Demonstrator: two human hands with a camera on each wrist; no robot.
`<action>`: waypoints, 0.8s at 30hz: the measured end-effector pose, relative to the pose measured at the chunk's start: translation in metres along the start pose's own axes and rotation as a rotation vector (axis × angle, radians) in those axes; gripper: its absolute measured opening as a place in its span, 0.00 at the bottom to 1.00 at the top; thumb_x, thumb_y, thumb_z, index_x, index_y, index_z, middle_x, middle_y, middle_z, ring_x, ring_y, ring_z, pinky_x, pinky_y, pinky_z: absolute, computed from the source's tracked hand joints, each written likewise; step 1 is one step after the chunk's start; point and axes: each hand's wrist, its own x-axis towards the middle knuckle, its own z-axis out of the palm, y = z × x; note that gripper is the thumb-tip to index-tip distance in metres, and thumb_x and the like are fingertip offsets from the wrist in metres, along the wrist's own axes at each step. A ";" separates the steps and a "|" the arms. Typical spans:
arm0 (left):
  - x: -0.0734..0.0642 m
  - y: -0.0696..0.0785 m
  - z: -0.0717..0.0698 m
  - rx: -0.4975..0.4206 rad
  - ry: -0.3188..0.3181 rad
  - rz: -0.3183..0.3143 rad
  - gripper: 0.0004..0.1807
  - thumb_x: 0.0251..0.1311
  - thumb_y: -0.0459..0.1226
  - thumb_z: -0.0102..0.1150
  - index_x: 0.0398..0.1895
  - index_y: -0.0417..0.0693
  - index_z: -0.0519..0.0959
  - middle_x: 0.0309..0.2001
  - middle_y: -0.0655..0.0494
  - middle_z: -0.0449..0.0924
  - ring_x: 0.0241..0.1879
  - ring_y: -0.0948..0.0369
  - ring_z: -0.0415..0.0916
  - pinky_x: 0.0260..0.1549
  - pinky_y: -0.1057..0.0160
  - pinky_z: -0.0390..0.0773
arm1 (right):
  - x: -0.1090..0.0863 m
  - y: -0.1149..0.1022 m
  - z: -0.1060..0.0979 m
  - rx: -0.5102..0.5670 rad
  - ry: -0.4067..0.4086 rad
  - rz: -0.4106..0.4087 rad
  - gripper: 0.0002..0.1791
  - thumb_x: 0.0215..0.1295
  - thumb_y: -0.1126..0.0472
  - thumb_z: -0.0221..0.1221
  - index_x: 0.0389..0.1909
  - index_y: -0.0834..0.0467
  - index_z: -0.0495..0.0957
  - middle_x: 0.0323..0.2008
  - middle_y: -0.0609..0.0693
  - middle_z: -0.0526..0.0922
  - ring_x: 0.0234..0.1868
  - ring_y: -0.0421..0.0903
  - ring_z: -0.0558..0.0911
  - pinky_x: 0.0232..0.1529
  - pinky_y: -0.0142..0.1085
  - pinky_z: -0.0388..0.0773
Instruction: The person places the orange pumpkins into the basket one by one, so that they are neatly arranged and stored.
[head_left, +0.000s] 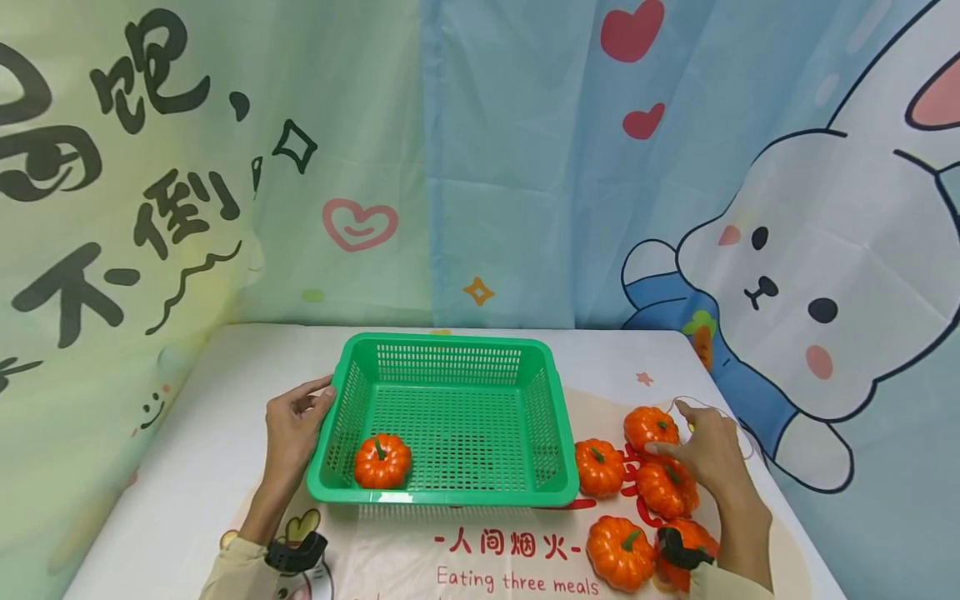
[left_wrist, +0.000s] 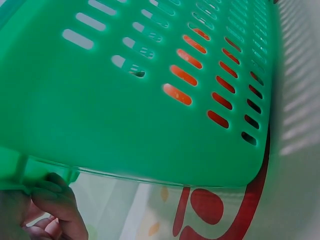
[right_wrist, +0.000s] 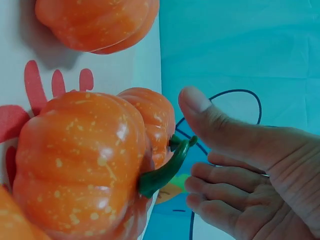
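Observation:
A green plastic basket (head_left: 450,497) with slotted walls stands on the table, and one orange toy pumpkin (head_left: 382,462) lies in its front left corner. My left hand (head_left: 296,429) holds the basket's left rim; in the left wrist view its fingers (left_wrist: 57,205) curl at the rim's edge. Above the pumpkins to the right of the basket is my right hand (head_left: 705,450), thumb and fingers spread apart with nothing between them. Nearest to it are a rear pumpkin (head_left: 651,428) and a middle pumpkin (head_left: 666,488). The right wrist view shows a green-stemmed pumpkin (right_wrist: 82,165) beside the thumb.
More toy pumpkins lie at the right: one by the basket's right wall (head_left: 600,468), another at the front (head_left: 620,553), and one partly behind the right wrist strap (head_left: 678,550). The white table (head_left: 262,358) bears a printed cloth and meets a patterned curtain (head_left: 502,167) at the back.

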 end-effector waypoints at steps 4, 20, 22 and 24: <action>0.000 -0.002 0.000 0.005 0.004 -0.005 0.16 0.78 0.36 0.65 0.61 0.36 0.87 0.38 0.30 0.89 0.22 0.70 0.82 0.24 0.72 0.85 | 0.006 -0.001 0.000 0.002 -0.038 0.009 0.53 0.59 0.55 0.82 0.76 0.76 0.66 0.70 0.82 0.71 0.73 0.82 0.67 0.69 0.76 0.71; -0.001 0.001 0.001 -0.005 -0.003 -0.001 0.17 0.78 0.36 0.64 0.62 0.36 0.87 0.39 0.30 0.89 0.23 0.69 0.83 0.25 0.71 0.87 | 0.023 0.008 0.005 -0.028 -0.087 -0.016 0.51 0.59 0.55 0.82 0.73 0.78 0.68 0.68 0.83 0.74 0.68 0.81 0.72 0.68 0.74 0.74; -0.001 0.001 0.001 -0.005 -0.005 -0.008 0.17 0.78 0.36 0.64 0.62 0.36 0.87 0.40 0.30 0.89 0.24 0.69 0.84 0.26 0.71 0.87 | 0.023 0.009 0.005 -0.027 -0.098 -0.005 0.51 0.59 0.55 0.82 0.74 0.78 0.68 0.68 0.83 0.73 0.68 0.80 0.72 0.68 0.74 0.74; -0.001 0.001 0.000 -0.004 -0.004 -0.011 0.17 0.78 0.36 0.64 0.62 0.36 0.87 0.40 0.30 0.89 0.24 0.69 0.84 0.26 0.71 0.87 | 0.023 0.010 0.006 -0.024 -0.108 0.003 0.51 0.60 0.54 0.82 0.74 0.78 0.68 0.68 0.83 0.73 0.68 0.80 0.72 0.68 0.73 0.75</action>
